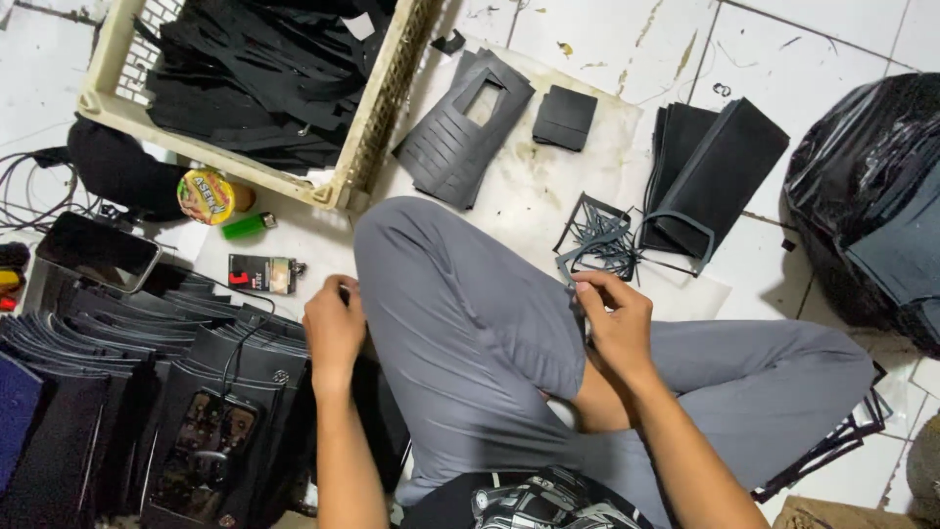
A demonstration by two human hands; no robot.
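I sit on a tiled floor with a grey-trousered leg [460,304] bent in front of me. My right hand [612,318] rests over the knee, fingers pinched on a thin dark strip [571,279] of cut material. My left hand [333,323] hangs at the left side of the leg, fingers curled; whether it holds anything is hidden. Beneath it lies a row of black cut panels [147,392]. A pile of thin dark offcut strips [597,240] lies just beyond my right hand.
A cream plastic crate [372,127] of black pieces stands at the back left. Black slotted panels [460,137], a black square [565,118], a stack of black sheets [710,176] and a black bag [871,196] lie around. A tin, a green lighter and a phone sit at left.
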